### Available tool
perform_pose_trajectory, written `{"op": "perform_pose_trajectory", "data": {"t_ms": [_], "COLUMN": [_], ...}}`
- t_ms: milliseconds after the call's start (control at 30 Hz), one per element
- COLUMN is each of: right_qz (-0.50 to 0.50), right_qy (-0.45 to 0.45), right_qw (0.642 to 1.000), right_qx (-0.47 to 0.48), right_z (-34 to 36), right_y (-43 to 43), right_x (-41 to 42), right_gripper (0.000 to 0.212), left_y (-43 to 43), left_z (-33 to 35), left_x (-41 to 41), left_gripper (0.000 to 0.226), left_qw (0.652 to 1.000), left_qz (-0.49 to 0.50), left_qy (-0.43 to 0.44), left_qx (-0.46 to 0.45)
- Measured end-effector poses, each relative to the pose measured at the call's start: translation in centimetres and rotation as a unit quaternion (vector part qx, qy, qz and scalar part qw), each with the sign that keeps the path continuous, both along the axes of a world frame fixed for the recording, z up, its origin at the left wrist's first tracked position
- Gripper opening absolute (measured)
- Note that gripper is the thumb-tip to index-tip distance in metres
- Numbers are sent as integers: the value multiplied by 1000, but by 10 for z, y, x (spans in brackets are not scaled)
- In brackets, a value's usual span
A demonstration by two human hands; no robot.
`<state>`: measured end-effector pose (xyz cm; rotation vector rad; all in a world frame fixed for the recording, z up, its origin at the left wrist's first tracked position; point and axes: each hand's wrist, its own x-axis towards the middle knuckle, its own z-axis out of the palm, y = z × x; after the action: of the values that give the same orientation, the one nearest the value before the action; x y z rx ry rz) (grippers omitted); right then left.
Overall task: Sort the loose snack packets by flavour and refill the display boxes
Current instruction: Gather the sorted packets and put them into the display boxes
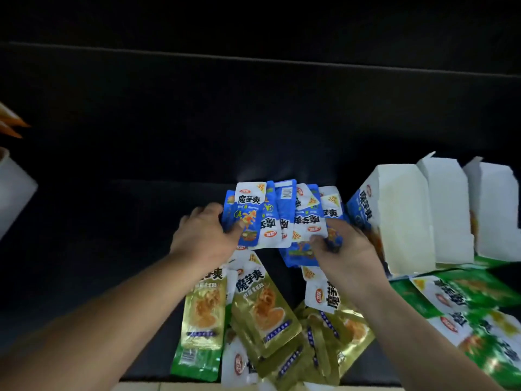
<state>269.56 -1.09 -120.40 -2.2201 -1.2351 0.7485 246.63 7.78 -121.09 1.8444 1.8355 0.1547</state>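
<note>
I count at least five blue-and-white snack packets (282, 218), fanned above the dark surface (112, 165). My left grip (203, 232) and right grip (341, 249) each curl round one end. Three white display boxes (400, 215) stand just to the right, and a heap of gold packets (265, 306) lies nearer me.

Seemingly a shop, open display boxes (400, 215), heaped snack packets (267, 306) (dark surface (112, 136) beneath)
</note>
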Motion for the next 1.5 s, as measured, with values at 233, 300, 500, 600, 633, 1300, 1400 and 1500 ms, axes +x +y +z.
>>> {"op": "perform_pose_trajectory", "data": {"t_ms": [233,300,500,600,633,1300,1400,1500], "right_qz": [28,77,158,135,125,251,229,226], "right_qy": [-40,-87,-25,-116,-130,-178,-178,-134], "right_qw": [999,991,985,983,984,945,951,955], "right_qx": [-12,67,71,52,13,-109,-105,-140], "right_z": [0,6,13,8,7,-11,-3,11], "right_y": [-3,-20,-90,-110,-113,-115,-113,-110], "right_x": [2,-8,-43,-41,-40,-34,-32,-34], "right_gripper": [51,51,47,56,63,90,94,115], "left_y": [1,-19,-99,-120,-124,-120,-121,-122], "left_z": [-1,1,-15,-16,-16,-24,-28,-29], "left_x": [13,-2,-47,-44,-42,-36,-41,-44], "left_gripper": [56,50,73,76,77,77,69,44], "left_qw": [998,993,997,1000,999,942,937,936], "left_qz": [-17,20,54,30,33,203,210,212], "left_qy": [-39,-81,-12,-1,-14,-265,-276,-279], "left_qx": [48,84,-52,-7,6,-37,-38,-31]}}
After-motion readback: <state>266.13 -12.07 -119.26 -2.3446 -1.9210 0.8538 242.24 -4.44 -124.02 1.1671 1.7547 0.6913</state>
